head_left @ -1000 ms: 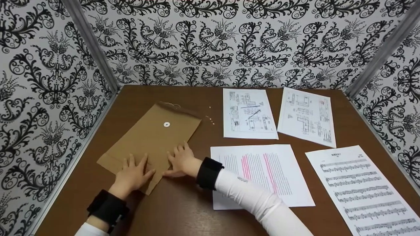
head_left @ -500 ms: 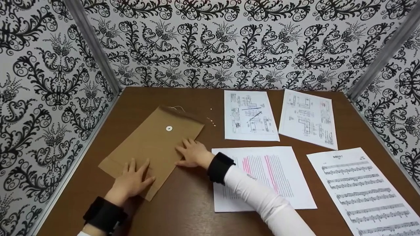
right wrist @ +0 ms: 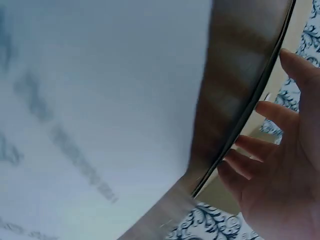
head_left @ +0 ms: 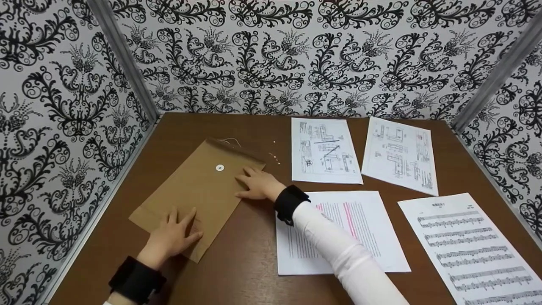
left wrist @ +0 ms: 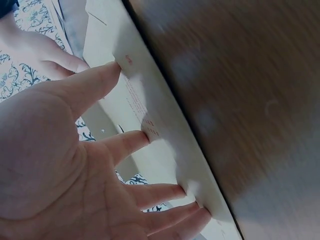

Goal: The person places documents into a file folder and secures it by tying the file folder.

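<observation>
Envelope (head_left: 201,192): brown, lying aslant on the left part of the table (head_left: 245,267)
Contents: cannot be seen
Button (head_left: 219,168): white, near the envelope's far end; a pale string (head_left: 237,141) shows past that edge
Left hand (head_left: 169,235): fingers spread, resting on the near end
Right hand (head_left: 259,185): fingers spread, touching the right edge farther up
Outside the envelope: two drawing sheets (head_left: 326,150), a highlighted text page (head_left: 364,237), sheet music (head_left: 470,250)
</observation>
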{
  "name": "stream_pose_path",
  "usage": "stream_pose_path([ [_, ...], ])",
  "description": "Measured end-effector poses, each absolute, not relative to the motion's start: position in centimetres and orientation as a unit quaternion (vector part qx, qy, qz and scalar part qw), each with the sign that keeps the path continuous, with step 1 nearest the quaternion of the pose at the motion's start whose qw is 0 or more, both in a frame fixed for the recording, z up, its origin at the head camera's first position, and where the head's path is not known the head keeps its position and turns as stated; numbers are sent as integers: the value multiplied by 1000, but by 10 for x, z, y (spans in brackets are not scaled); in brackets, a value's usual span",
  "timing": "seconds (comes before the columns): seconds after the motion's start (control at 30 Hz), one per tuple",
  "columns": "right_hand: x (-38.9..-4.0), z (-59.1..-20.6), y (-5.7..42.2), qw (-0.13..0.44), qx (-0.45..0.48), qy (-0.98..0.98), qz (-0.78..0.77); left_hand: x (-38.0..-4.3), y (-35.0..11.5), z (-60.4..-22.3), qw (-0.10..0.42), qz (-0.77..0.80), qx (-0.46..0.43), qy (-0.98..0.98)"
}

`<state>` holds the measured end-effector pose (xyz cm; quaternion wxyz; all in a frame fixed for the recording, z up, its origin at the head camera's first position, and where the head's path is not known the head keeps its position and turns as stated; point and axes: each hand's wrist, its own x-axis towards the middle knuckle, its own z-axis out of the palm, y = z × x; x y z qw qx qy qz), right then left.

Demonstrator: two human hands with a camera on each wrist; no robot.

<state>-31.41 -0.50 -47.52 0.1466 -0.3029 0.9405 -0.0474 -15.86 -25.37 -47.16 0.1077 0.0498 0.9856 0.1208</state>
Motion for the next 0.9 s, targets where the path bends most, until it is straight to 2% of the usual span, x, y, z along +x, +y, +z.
stream_pose_path([
  [0.37,-328,-477,4,123,-304,943,-51,-157,-254,-473,101,117,52,987],
  [0.9,-317,-478,-5,105,-283,953,-7,-156,-260,-477,116,126,42,984],
])
